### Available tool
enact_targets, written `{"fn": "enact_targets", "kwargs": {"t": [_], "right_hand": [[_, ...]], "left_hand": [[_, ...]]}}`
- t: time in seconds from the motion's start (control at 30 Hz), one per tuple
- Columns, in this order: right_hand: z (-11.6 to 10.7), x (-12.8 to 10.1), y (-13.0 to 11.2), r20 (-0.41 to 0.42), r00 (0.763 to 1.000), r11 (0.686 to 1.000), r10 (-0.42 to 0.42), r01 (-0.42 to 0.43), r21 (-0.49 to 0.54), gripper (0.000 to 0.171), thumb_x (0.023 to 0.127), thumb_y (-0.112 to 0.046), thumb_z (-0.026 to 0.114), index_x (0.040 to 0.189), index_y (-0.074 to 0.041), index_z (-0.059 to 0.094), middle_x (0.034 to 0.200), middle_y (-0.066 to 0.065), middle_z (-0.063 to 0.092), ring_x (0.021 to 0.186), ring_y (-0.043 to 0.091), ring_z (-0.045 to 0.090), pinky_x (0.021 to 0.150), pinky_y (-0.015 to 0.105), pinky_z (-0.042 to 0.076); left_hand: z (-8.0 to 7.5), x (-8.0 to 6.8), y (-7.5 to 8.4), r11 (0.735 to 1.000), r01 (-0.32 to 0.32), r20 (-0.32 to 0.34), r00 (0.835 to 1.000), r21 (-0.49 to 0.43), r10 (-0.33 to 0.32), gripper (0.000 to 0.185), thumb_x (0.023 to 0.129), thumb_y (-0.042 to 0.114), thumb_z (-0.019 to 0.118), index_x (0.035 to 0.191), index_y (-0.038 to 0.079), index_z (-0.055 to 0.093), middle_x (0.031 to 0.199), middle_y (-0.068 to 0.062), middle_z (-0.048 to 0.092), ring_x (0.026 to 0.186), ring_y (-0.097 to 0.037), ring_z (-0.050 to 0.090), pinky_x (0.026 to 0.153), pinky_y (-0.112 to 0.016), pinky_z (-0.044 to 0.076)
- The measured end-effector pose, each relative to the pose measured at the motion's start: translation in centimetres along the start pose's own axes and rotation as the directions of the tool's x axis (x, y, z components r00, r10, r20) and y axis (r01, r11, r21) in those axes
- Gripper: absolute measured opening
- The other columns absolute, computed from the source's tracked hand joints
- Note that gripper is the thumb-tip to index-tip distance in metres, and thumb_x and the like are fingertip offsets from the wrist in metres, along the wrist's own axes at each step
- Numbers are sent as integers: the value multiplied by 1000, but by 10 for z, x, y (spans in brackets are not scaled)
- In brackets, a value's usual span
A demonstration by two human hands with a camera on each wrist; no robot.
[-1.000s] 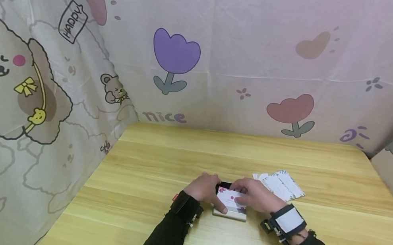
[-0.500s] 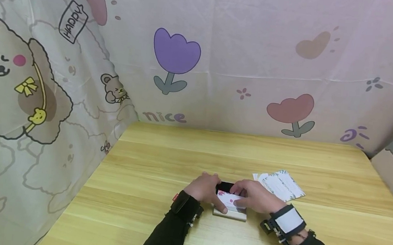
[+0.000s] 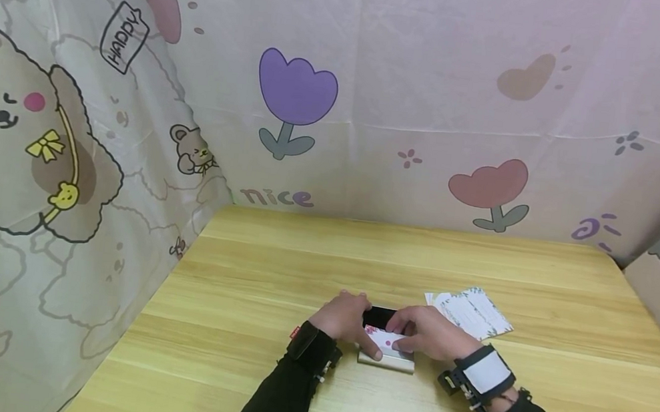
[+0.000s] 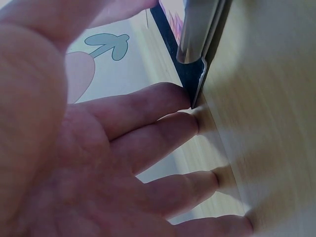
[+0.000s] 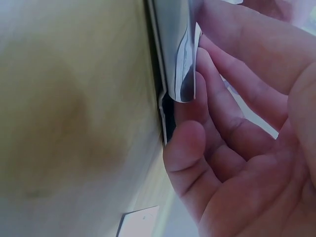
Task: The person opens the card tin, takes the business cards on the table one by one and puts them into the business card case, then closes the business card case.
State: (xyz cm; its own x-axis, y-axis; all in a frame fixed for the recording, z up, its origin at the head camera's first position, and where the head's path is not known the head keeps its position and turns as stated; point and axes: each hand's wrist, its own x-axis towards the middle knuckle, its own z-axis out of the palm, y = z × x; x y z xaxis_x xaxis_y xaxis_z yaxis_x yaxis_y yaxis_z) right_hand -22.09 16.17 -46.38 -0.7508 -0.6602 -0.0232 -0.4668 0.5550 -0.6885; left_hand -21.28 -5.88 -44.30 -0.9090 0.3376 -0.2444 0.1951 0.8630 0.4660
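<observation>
Wooden table [image 3: 274, 274] bears a flat metal case [image 3: 386, 360] between both hands [image 3: 380, 325].

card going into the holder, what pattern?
White card with pink floral print and a pink dot; head view shows it best.
</observation>
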Motion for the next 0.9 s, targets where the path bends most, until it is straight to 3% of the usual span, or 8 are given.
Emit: {"fn": "enact_targets", "kwargs": {"t": [0.37, 0.53, 0.63, 0.73, 0.8, 0.9], "right_hand": [[0, 0, 2, -5, 1000, 1000, -24, 24, 15, 7, 95, -18, 77, 102, -17, 77, 94, -10, 71, 79, 6, 61, 69, 27, 51], [0, -1, 4, -126, 991, 995, 38, -50, -87, 11, 98, -18, 71, 105, -12, 77, 97, -4, 71, 82, 11, 60, 72, 32, 52], [0, -2, 5, -265, 960, 970, 90, -145, -196, 18, 97, -14, 70, 113, -5, 74, 110, 11, 71, 101, 29, 63, 88, 48, 51], [0, -3, 6, -381, 913, 930, 150, -261, -259, 33, 95, -10, 69, 125, 3, 67, 127, 32, 62, 122, 51, 50, 103, 66, 37], [-1, -5, 7, -429, 874, 902, 228, -356, -245, 45, 92, -9, 68, 133, 8, 59, 133, 42, 50, 127, 62, 36, 104, 72, 29], [-3, -8, 8, -454, 823, 855, 342, -473, -213, 57, 88, -7, 67, 139, 11, 50, 124, 47, 44, 120, 68, 33, 97, 74, 32]], "left_hand": [[-1, 0, 0, 1000, -7, 2, 1000, 13, 7, 92, 62, 47, 100, 137, 8, 64, 123, -9, 68, 111, -23, 57, 84, -38, 55], [0, 1, -1, 1000, -7, 6, 1000, 8, 7, 91, 62, 46, 100, 135, 8, 64, 118, -8, 68, 104, -21, 57, 81, -37, 54], [0, 1, -1, 1000, -8, 6, 1000, 5, 8, 91, 61, 46, 101, 135, 7, 64, 117, -8, 68, 105, -22, 57, 81, -38, 54], [0, 0, -1, 1000, -10, 4, 1000, 4, 10, 91, 61, 46, 101, 136, 8, 64, 121, -10, 68, 111, -25, 58, 84, -40, 55], [0, -1, -1, 1000, -11, 3, 1000, 0, 11, 92, 62, 46, 100, 137, 8, 64, 124, -10, 68, 115, -27, 58, 85, -42, 56], [0, -1, 0, 1000, -13, -1, 1000, -1, 13, 92, 62, 45, 100, 138, 8, 64, 125, -10, 67, 117, -27, 57, 87, -42, 56]]}}
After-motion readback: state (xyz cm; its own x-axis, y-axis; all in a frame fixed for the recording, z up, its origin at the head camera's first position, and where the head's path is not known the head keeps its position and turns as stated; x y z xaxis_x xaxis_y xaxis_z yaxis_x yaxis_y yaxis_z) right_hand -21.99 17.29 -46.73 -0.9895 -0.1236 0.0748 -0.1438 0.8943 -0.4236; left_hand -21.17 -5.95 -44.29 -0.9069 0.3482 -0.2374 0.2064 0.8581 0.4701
